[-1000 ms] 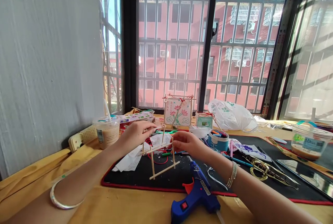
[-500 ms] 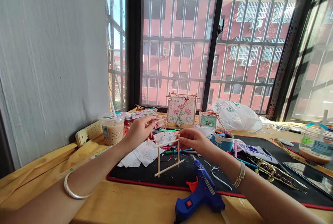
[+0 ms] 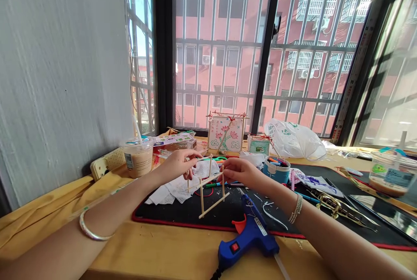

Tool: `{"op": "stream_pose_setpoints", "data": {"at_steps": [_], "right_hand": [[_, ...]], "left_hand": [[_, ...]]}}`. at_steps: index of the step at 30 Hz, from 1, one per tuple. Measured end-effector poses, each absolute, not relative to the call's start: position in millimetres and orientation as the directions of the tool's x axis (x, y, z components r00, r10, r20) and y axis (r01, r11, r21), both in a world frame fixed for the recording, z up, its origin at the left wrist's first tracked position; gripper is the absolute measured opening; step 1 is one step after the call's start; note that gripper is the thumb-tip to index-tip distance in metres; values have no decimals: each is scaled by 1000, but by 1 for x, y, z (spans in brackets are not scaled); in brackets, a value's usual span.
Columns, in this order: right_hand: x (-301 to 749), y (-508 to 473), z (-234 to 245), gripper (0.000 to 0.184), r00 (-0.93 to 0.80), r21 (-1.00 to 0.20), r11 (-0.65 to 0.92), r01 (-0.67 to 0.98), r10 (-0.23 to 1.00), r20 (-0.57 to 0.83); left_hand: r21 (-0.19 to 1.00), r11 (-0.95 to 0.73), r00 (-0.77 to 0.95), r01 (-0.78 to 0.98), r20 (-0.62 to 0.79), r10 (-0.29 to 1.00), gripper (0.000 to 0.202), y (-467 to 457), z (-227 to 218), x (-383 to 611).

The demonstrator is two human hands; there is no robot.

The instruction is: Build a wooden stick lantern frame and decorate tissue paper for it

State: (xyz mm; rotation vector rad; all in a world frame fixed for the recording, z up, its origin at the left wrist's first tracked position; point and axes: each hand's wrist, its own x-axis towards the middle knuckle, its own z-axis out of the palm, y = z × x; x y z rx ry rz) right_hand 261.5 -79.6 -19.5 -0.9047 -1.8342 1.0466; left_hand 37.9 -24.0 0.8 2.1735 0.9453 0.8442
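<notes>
Item: one stick frame (image 3: 214, 205), open-sided, of thin pale sticks. Located between both hands, over the near part of a black mat (image 3: 153, 214); contact of the lower bar with the mat cannot be told. Presumably very light, stiff along each stick, not slippery; likely fragile at the joints (the spots most apt to twist loose). Best taken by the uprights, close to the corners, with a gentle pinch.

Right hand (image 3: 243, 171): thumb and fingertips pinched about the top of the near right upright; wrist low, forearm slanting in from the lower right. Left hand (image 3: 177, 165): arched palm-down at the far left side, fingers bent downward; grip on a stick there too hidden to tell. Forearm reaching in from the lower left.

Surroundings: crumpled white papers (image 3: 164, 195) left of the frame; blue glue gun (image 3: 249, 241) across the mat's front edge, nearer the wearer; blue tub (image 3: 276, 171) of pens beyond the right hand; lidded cup (image 3: 138, 160) at left; lotus panel (image 3: 224, 134) upright farther back on the desk (image 3: 156, 245).
</notes>
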Motion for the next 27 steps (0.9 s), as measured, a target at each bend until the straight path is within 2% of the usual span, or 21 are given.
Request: {"op": "stream_pose_setpoints", "data": {"at_steps": [7, 17, 22, 27], "right_hand": [[267, -78, -20, 32, -466, -855, 452, 253, 832, 301], [275, -83, -14, 30, -538, -862, 437, 255, 805, 249], [276, -83, -13, 26, -546, -853, 451, 264, 799, 253], [276, -82, -15, 29, -511, -810, 493, 318, 808, 292]], "left_hand": [[759, -534, 674, 373, 174, 718, 48, -19, 0, 33], [850, -430, 849, 303, -36, 528, 78, -15, 11, 15], [842, -422, 841, 335, -65, 537, 51, -12, 9, 15], [788, -518, 784, 334, 73, 617, 42, -12, 13, 16]]}}
